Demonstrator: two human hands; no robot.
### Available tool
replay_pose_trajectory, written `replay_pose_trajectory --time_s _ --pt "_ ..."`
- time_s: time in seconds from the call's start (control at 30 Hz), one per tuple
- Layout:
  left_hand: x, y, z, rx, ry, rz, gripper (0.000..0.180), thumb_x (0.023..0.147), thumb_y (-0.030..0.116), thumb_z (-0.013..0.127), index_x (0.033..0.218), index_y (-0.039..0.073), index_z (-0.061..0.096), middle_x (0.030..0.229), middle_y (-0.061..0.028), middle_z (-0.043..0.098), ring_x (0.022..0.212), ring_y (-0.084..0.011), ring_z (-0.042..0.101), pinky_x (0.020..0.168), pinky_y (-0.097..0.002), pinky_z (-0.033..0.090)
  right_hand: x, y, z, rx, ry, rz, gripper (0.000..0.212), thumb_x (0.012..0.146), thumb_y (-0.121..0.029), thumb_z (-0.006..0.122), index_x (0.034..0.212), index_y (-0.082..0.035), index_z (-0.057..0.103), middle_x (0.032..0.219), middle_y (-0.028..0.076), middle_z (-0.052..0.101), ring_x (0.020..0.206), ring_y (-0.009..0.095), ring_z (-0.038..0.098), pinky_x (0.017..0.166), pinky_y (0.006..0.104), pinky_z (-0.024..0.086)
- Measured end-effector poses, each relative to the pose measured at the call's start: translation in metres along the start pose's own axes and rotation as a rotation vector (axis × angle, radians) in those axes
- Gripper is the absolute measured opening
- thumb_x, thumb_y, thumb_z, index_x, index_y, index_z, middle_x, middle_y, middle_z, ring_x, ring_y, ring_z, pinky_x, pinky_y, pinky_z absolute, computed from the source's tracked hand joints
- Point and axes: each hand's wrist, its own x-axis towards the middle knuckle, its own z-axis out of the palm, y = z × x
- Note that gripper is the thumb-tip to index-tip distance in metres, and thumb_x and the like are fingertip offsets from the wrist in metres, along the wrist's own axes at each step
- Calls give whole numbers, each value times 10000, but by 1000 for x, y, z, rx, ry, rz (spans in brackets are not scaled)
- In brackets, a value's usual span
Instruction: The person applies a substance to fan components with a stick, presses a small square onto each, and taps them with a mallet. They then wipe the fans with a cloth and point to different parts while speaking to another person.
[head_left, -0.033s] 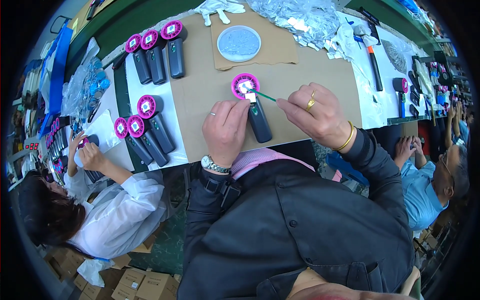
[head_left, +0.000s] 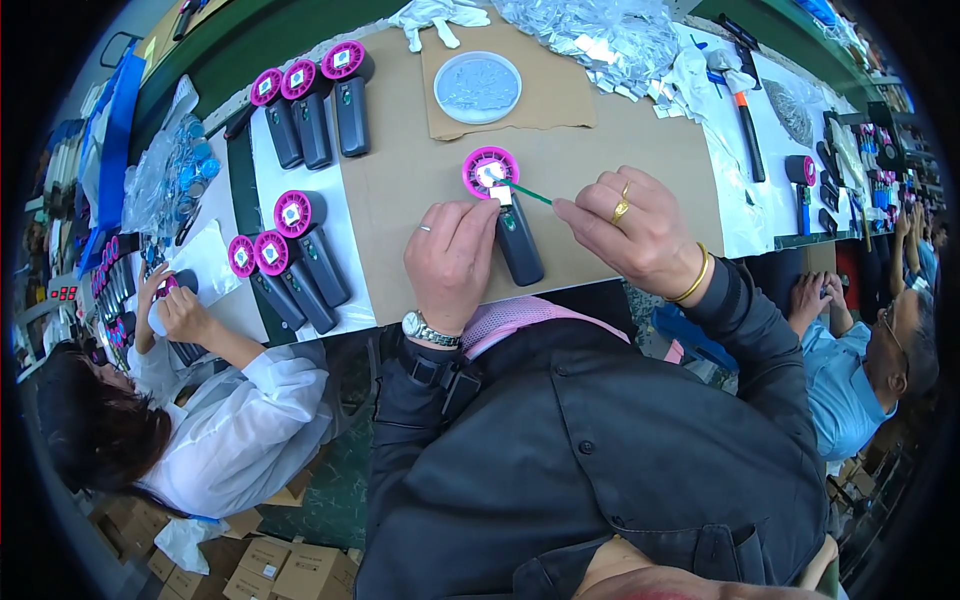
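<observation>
Pink-headed handheld device (head_left: 517, 240) lies near the middle of the frame, on brown card (head_left: 640, 160), its round head toward the top. My left hand (head_left: 450, 255), fingers drawn together, seems to pinch a small white square (head_left: 501, 195) at the head's lower edge; my right hand (head_left: 635, 225) is curled in, thumb and finger gripping a thin green stick (head_left: 532, 192) whose tip reaches the white patch (head_left: 488, 174) on the head. I hold the stick well back, so a small twitch could send the tip skidding off the patch into the pink slots. My left fingertips crowd the same edge, so I could nudge the square crooked. Neither hand clearly clamps the body, so a hard push might swivel it.
</observation>
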Motion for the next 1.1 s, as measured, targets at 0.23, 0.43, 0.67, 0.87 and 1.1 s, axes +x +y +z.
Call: replay_pose_trajectory --time_s 0.23,0.43,0.67,0.87,1.1 --pt "-1 -2 1 -7 5 5 231 823 0 803 1042 45 747 892 -81 661 795 -268 654 653 -388 513 -2 5 -5 74 64 88 368 678 30 809 1041 1 754 850 64 604 730 233 616 622 367 486" --pt "0 -3 1 -6 -1 -3 212 824 6 805 1022 45 741 891 -87 662 808 -275 657 682 -399 514 -10 7 -6 227 175 249 329 703 66 814 1020 -8 769 821 65 614 707 222 622 601 360 474" --pt "3 -2 1 -12 31 -7 187 826 11 810 992 44 729 886 -89 666 815 -281 660 709 -408 513 -18 9 -7 231 132 180 335 707 81 814 1029 -6 774 813 64 610 696 211 616 581 347 455" --pt "4 -4 3 -12 54 -3 195 822 10 820 989 40 724 883 -93 671 803 -287 658 705 -407 511 -19 11 -7 124 75 34 344 691 46 824 1029 11 765 817 51 587 688 201 590 566 341 434" --pt "3 -7 5 -12 62 14 202 819 11 827 990 38 722 882 -95 672 800 -287 657 703 -413 505 -19 11 -14 45 -13 -88 392 642 -27 780 1031 22 761 843 52 571 696 187 577 565 331 425"
